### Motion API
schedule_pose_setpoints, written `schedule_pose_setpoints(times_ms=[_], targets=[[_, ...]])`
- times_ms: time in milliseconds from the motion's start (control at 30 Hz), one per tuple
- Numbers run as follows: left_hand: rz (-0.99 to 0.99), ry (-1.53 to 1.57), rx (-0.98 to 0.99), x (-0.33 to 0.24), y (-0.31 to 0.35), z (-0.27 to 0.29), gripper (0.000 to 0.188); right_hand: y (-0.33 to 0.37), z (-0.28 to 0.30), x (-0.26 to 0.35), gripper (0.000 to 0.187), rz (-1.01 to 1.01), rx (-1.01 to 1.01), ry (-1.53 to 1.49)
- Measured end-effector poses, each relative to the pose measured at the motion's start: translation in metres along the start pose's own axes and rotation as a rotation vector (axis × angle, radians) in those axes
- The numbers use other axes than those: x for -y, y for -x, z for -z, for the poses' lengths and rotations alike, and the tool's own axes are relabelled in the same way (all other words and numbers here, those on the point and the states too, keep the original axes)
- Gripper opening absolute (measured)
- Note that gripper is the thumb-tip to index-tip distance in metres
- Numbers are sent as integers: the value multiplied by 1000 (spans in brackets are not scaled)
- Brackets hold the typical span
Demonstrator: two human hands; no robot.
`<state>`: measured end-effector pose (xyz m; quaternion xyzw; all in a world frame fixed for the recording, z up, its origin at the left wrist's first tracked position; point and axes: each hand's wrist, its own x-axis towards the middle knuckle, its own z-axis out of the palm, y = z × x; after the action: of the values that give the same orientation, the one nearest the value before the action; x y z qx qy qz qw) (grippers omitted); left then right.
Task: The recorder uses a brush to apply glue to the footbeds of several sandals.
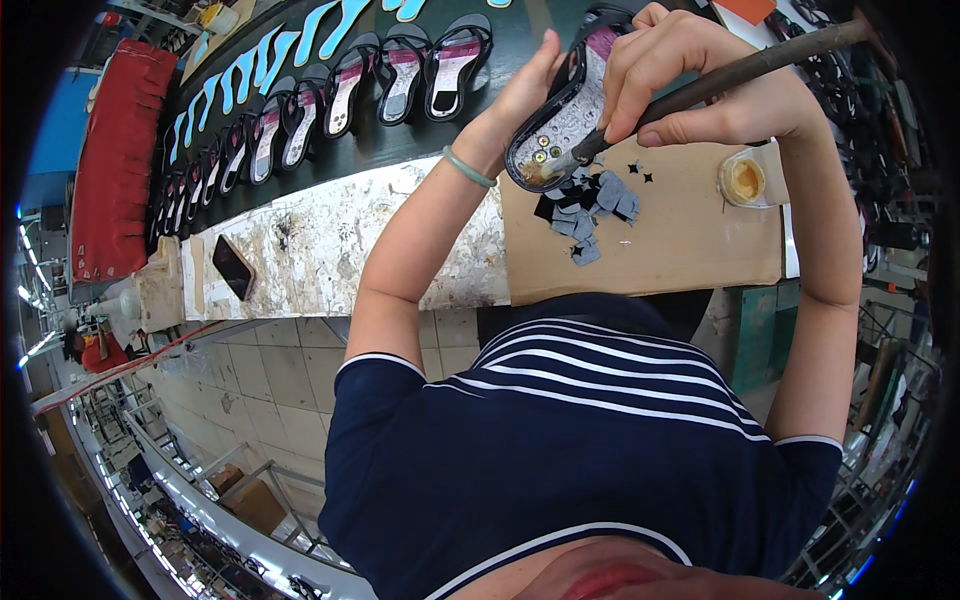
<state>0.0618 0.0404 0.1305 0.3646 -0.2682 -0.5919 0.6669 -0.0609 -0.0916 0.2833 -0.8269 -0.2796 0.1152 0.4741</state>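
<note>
My left hand (517,103) grips a dark sandal (560,128) from its left side, tilted with its underside toward me. That underside is pale and shiny, with several yellowish metal dots near the rounded end closest to me. My right hand (700,85) is closed round the dark handle of a brush (745,75). The brush tip rests on the sandal's near end, where the surface looks wet. Just below lie small grey and black cut pieces (605,200), piled on a sheet of cardboard (680,245). A tub of yellowish paste (741,180) stands on the cardboard's right.
Beyond the bench, a dark green surface (300,75) carries rows of similar sandals (402,75) and light blue strap-like shapes (285,50). A phone (233,267) lies on the stained white bench top (350,235). A red padded thing (122,160) is at far left.
</note>
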Motion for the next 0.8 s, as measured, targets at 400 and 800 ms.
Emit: schedule_pose_setpoints(times_ms=[400, 800], targets=[[191, -553, 246, 2, -15, 1, 59, -3, -5, -1, 17, -62, 32, -27], [276, -337, 247, 2, -6, -3, 38, 0, -1, 3, 18, -25, 51, 85]])
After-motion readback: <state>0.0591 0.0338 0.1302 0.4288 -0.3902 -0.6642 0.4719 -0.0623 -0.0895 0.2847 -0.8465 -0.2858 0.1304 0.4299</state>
